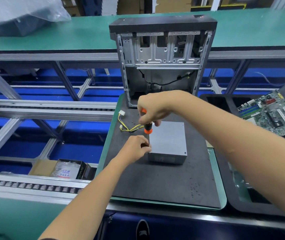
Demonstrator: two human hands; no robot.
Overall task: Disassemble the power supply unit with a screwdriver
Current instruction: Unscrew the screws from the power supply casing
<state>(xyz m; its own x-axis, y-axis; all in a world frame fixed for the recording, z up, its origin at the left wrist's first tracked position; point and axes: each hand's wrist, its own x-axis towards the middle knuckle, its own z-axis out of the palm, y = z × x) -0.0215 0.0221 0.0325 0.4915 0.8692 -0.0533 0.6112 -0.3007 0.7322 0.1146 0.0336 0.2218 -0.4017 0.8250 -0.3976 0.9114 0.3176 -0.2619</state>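
While both hands work at its near left corner, power supply unit: grey metal box lying flat on the dark mat, lid side up, a screw head visible at its near right corner.
Right hand: reaches over the box from the right, fingers curled round the handle of the screwdriver, gripping it from above.
Screwdriver: orange and black handle, held nearly upright, its thin shaft running down to the box's near left corner; the tip seems to sit on a screw there, though the left hand hides it.
Left hand: fingers bent and pinching the lower shaft close to the tip, resting against the box's left edge.
Cables: yellow and black wires with white plugs, trailing from the box's far left side across the mat.
Computer case: open and gutted, standing upright at the mat's far edge.
Motherboard: lying on a tray to the right, well apart from the box.
Tabletop: green, beyond the case.
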